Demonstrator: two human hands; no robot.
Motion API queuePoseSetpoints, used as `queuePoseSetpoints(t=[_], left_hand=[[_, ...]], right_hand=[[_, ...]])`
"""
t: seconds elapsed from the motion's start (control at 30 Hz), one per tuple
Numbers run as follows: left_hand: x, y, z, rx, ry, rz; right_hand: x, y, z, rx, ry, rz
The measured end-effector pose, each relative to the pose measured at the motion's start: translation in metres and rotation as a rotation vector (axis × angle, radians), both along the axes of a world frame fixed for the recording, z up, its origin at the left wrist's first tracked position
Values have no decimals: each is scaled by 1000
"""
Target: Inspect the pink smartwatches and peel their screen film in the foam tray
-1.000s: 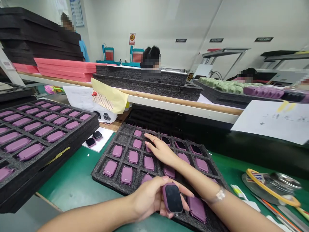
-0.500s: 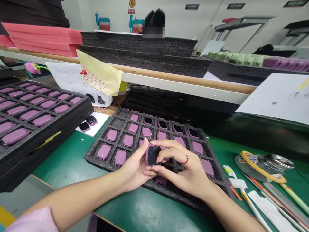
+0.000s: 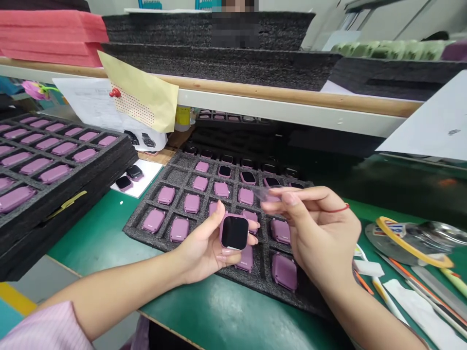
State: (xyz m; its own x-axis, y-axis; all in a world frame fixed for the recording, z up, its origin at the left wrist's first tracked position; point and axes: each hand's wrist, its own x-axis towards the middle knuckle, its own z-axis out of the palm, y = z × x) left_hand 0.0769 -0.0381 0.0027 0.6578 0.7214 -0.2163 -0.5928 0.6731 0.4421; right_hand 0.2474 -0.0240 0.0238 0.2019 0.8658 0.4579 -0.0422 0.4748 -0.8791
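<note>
A purple smartwatch case point(image 3: 234, 232) with a black screen faces up in my left hand point(image 3: 206, 250), its fingers and thumb closed around the edges. To the right and a little higher, my right hand point(image 3: 321, 228) pinches a thin clear piece of film point(image 3: 263, 193) between thumb and fingers, apart from the watch. Under both hands lies a black foam tray point(image 3: 146, 237) whose compartments hold several purple watch cases, most back side up, such as the watch case point(image 3: 284, 272) at the front right. Some in the far rows show dark screens.
Another stack of foam trays with purple cases point(image 3: 54, 173) stands at the left. Two dark-screened watches point(image 3: 124, 183) lie on a white pad point(image 3: 151, 174). At the right are a metal dispenser point(image 3: 404, 240), brushes and white cloth point(image 3: 419, 306). A shelf edge point(image 3: 292, 99) crosses behind.
My right hand has lifted off the watch screen and moved right and up, with clear film now in its pinch. The left hand still holds the watch. The view has tilted down.
</note>
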Motion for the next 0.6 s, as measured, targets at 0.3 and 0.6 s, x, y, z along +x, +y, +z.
queuePoseSetpoints(t=[0.3, 0.6], left_hand=[[0, 2, 2, -34, 27, 0], [-1, 0, 4, -43, 1, 27]], right_hand=[[0, -2, -5, 98, -264, 38], [18, -22, 5, 587, -851, 133]])
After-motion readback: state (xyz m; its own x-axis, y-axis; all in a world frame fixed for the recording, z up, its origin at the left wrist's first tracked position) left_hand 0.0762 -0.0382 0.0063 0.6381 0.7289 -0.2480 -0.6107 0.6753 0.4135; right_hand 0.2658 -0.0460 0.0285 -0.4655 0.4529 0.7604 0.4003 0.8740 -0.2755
